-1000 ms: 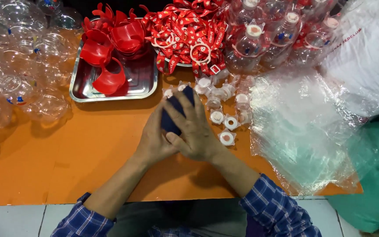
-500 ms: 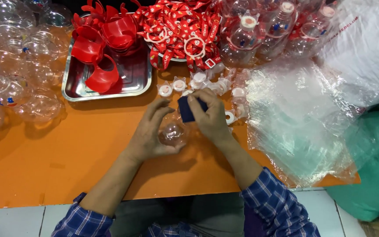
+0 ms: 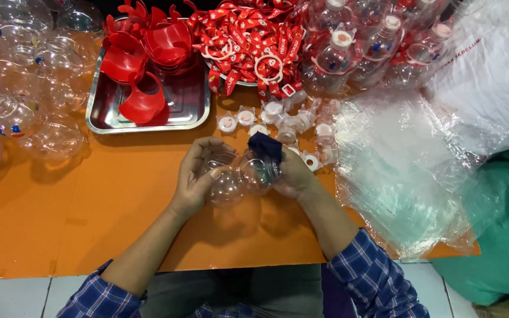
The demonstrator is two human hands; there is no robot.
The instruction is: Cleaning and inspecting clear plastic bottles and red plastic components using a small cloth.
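You sit at an orange table (image 3: 119, 194) full of small things. A shiny metal tray (image 3: 187, 109) with red plastic holders (image 3: 142, 103) sits up and to the left. A pile of red ribbons (image 3: 248, 41) lies next to it. Empty clear bottles (image 3: 19, 88) crowd the far left, and bottles with white caps (image 3: 349, 53) stand at the top. Little white caps (image 3: 278, 115) are spread just past your hands. Clear plastic bags (image 3: 407, 171) lie on the right.

Your left hand (image 3: 198, 176) is wrapped around a clear round bottle (image 3: 234, 179), fingers on top and thumb in front. The bottle is up off the table, between your two hands, lying on its side. Your right hand (image 3: 293, 174) is closed on a dark blue cloth (image 3: 264, 146) and presses it against the bottle's right end.

To wipe well, hold the bottle firm but do not squeeze; it looks thin and could dent. Turn it slowly with your left hand so the cloth meets every side. Keep your fingertips near the ends so you leave no new marks.

Both wrists bend in toward each other, and your forearms come up from the bottom edge like a wide V.
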